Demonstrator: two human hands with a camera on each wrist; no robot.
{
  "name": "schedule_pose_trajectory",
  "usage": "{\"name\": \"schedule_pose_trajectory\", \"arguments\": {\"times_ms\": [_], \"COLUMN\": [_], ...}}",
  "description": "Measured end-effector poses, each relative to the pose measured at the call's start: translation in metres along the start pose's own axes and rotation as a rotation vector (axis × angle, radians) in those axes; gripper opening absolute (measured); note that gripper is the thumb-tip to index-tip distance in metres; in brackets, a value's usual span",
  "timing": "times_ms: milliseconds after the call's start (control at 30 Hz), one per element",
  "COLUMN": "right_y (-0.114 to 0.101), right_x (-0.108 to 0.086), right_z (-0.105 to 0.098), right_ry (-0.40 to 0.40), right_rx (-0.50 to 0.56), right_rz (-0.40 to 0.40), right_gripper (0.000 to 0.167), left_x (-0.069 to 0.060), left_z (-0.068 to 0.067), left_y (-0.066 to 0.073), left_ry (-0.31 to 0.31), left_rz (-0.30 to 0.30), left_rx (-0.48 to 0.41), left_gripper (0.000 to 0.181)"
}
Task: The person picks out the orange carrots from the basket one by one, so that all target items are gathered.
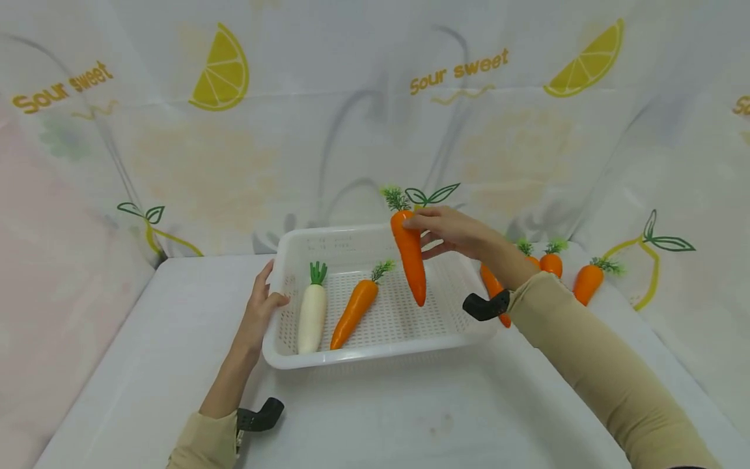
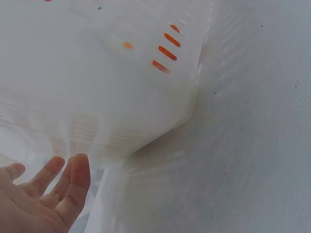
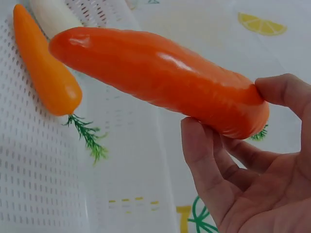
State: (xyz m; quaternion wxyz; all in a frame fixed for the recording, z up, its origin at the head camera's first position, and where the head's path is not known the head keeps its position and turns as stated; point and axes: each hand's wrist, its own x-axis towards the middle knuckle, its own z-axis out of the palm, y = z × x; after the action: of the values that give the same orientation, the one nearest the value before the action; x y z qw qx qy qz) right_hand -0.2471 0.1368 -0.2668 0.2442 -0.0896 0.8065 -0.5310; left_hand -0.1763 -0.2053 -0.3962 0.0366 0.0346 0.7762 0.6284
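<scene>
My right hand (image 1: 448, 229) holds an orange carrot (image 1: 410, 257) with a leafy green top between thumb and fingers, above the white plastic basket (image 1: 381, 355). In the right wrist view, the thumb and fingers pinch this carrot (image 3: 160, 73) near its thick end, the tip pointing away. A white radish (image 1: 312, 318) and a lighter orange carrot (image 1: 355, 312) lie side by side in the basket's left half. My left hand (image 1: 260, 312) grips the basket's left side, thumb over the rim. The left wrist view shows its fingers (image 2: 77, 182) against the outer wall.
Several more carrots, among them one (image 1: 588, 282) at the far right, lie on the white tabletop (image 1: 140, 339) beyond the basket's right side, partly hidden by my right arm. A patterned cloth backdrop (image 1: 351, 130) rises behind the table.
</scene>
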Motion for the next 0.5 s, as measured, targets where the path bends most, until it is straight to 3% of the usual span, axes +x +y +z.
{"name": "schedule_pose_trajectory", "arguments": {"times_ms": [300, 500], "right_y": [0.014, 0.027], "right_x": [-0.039, -0.066], "right_z": [-0.046, -0.077], "right_ry": [0.148, 0.208], "right_rx": [0.035, 0.02], "right_rz": [-0.053, -0.024], "right_gripper": [0.043, 0.047], "left_x": [0.0, 0.0], "left_z": [0.0, 0.0], "left_y": [0.0, -0.001], "left_ry": [-0.004, -0.002], "left_rz": [0.003, 0.003], "left_rx": [-0.003, -0.007], "left_gripper": [0.073, 0.073]}}
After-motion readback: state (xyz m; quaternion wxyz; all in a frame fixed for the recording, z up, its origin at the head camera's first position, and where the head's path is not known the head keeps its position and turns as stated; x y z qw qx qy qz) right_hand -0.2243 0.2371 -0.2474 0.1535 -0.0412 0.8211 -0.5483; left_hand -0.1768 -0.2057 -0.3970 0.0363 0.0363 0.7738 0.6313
